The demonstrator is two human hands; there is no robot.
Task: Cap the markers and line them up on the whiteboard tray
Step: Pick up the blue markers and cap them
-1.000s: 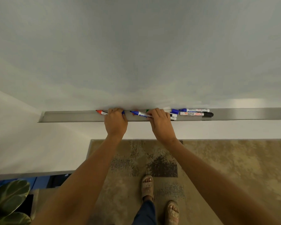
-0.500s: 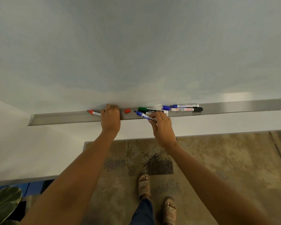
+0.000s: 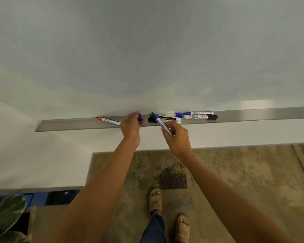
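Note:
A long metal whiteboard tray [image 3: 68, 123] runs below the whiteboard. My right hand [image 3: 176, 137] holds an uncapped blue marker [image 3: 161, 124] just in front of the tray, its tip pointing up and left. My left hand [image 3: 131, 126] pinches a blue cap [image 3: 139, 117] over the tray. An uncapped red marker [image 3: 108, 120] lies in the tray left of my left hand. A green and black marker [image 3: 165, 118] lies behind the held marker. Further right lie a blue marker [image 3: 197, 113] and a black-capped marker [image 3: 200, 117].
The whiteboard [image 3: 147, 58] fills the upper view. Below are a patterned rug [image 3: 235, 181] and my sandalled feet [image 3: 155, 199]. A leafy plant [image 3: 5, 214] sits at the lower left by a blue object.
My right hand lifted the blue marker off the tray and pulled it toward me. My left hand rose from the tray with the blue cap in its fingers. The red cap is no longer visible.

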